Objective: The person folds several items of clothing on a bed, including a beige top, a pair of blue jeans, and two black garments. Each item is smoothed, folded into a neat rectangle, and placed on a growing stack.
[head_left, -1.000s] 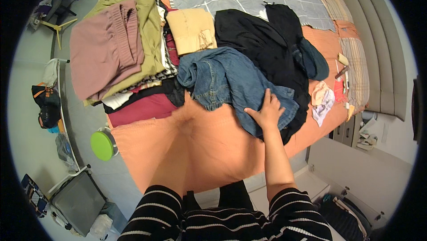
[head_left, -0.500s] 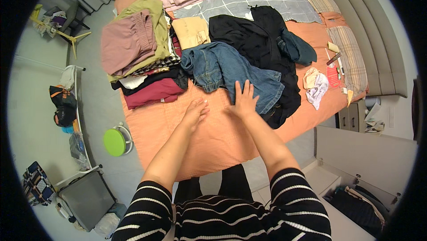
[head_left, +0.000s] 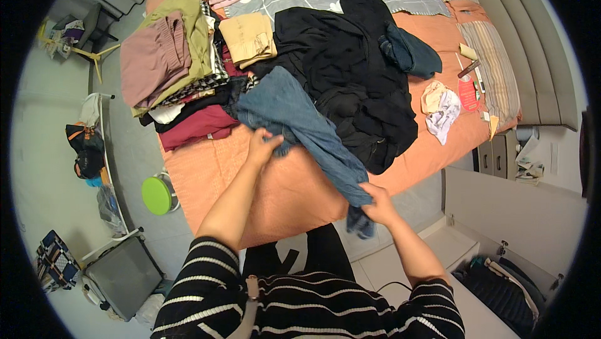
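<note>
A pair of blue jeans (head_left: 307, 129) stretches slantwise between my hands, over the near part of the orange bedspread. My left hand (head_left: 261, 146) closes on the near edge of the denim, toward its wider end. With my right hand (head_left: 377, 204) I grip the narrower end, and a bit of fabric dangles below it past the bed's edge. Just beyond the jeans lies a rumpled heap of black clothes (head_left: 341, 57). Left of them rises a stack of folded clothes with mauve trousers (head_left: 156, 57) on top, and a folded yellow garment (head_left: 248, 38) sits beside it.
A rolled dark denim piece (head_left: 411, 51) lies at the heap's right, near small crumpled cloths (head_left: 443, 110). The orange bedspread (head_left: 213, 182) ends just in front of me. A green stool (head_left: 156, 195) and a grey suitcase (head_left: 124, 279) stand at left; an open cabinet (head_left: 501, 282) is at lower right.
Both hands have taken hold of the jeans. The right hand has pulled one end toward me and to the right, off the black clothes, uncovering more of the heap.
</note>
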Demonstrator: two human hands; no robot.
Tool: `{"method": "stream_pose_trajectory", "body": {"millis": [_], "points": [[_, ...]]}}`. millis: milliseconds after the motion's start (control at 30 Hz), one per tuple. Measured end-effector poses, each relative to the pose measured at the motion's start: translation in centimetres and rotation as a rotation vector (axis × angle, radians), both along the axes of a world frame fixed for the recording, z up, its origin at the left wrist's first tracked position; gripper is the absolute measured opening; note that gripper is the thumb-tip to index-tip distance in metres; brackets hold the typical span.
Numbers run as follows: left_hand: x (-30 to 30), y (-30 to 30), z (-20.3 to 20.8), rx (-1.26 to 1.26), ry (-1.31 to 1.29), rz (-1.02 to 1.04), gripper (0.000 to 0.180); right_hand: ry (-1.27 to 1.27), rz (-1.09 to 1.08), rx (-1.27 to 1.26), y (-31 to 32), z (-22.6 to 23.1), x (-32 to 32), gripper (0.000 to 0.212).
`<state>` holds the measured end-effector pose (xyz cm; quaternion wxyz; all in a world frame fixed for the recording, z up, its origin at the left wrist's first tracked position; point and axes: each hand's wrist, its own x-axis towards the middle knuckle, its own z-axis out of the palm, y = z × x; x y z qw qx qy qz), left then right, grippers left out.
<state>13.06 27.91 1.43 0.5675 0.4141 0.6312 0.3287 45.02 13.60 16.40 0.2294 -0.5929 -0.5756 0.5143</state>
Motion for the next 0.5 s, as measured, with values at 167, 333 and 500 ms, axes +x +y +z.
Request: {"method": "stream_pose_trajectory", "body": {"millis": [167, 333, 500], "points": [[-2.1, -7.2, 12.8, -0.303, -0.743, 0.265, 0.030, -0.217, -0.242, 0.112, 2.3, 7.7, 4.9, 0.051], [-6.5, -8.7, 21.1, -0.495, -1.128, 0.426, 0.038, -0.496, -0.143, 0.796, 6.5, 11.9, -1.5, 0.056], [-9.7, -12.4, 27.2, -0.433, -1.254, 0.384, 0.035, -0.108, 0.429, 0.328, -2.9, 11.0, -18.5, 0.126]]}}
